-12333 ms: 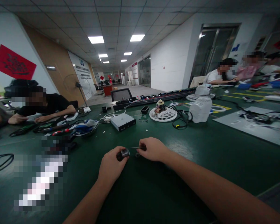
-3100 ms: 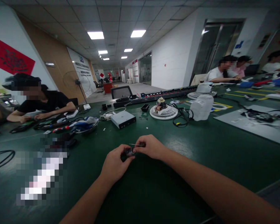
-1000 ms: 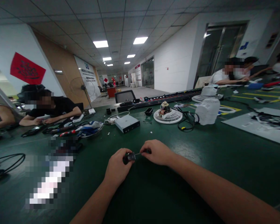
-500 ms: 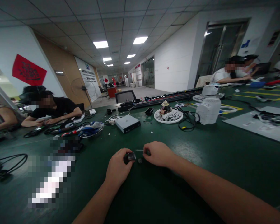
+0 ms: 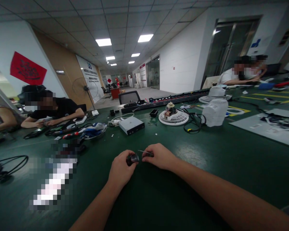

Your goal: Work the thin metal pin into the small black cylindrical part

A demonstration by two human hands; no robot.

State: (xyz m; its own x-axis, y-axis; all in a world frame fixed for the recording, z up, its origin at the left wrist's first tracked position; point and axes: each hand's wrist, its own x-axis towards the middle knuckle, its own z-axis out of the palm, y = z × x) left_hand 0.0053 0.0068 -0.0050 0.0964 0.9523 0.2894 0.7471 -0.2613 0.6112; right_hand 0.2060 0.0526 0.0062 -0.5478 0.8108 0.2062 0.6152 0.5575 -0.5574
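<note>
In the middle of the green table, my left hand is closed around a small dark cylinder with a shiny end, held between thumb and fingertips. That end faces right. Close by, my right hand pinches a thin metal rod that points left toward the cylinder; the fingers partly cover its near end. A narrow gap separates the rod from the cylinder. Whether my right fingers also cover another small part I cannot make out.
Ahead lie a silver disc drive, a black tray, a white fan grille with a motor and a white housing. Tools and a cloth lie left. Co-workers sit at left and far right. A grey board is at right.
My right hand has shifted left, nearer my left hand. The small round part seen between the hands on the table no longer shows there. The cylinder's shiny end has turned slightly toward me.
</note>
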